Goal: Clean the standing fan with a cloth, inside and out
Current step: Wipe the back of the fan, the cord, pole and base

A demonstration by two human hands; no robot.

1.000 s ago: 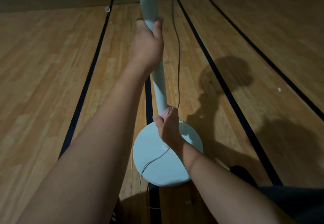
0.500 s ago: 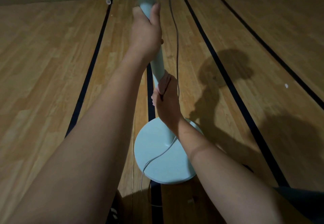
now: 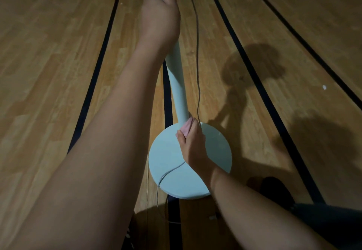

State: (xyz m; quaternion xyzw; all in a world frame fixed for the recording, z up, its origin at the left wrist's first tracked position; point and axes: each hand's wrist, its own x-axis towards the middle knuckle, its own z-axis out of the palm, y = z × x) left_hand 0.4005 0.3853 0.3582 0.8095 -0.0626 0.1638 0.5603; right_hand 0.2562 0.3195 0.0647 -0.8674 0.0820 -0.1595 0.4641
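On wood-plank flooring [image 3: 49, 57] crossed by dark lengthwise stripes: a pale blue-green standing fan, seen from above, only its round pole [image 3: 179, 87] and flat disc-shaped base [image 3: 168, 155] in view. Pole rising from the far part of the base, up to the top edge of the picture. Base resting across one dark stripe [image 3: 167, 100], near the lower middle of the floor shown.

High on the pole, at the top edge: left hand [image 3: 159, 16], arm stretched out long and nearly straight, thumb up one side and fingers wrapped round the other, clenched on the pole.

Low on the pole, just above the base: right hand [image 3: 191, 142], forearm reaching in from the lower right corner, wrist bent, fingers curled round a small bunched pink cloth [image 3: 186, 128], cloth pressed against the foot of the pole. Back of the hand toward the camera; fingertips hidden behind the cloth.

Just right of the pole: thin dark power cord [image 3: 197, 53], hanging down alongside it and passing behind the right hand, then trailing pale across the base toward its near edge and onto the floor.

Right of the fan: dark shadows of arm and body on the planks. Near the right edge: small white fleck [image 3: 324, 87]. Lower right corner: dark fabric [image 3: 333, 224], blurred, kind not clear.
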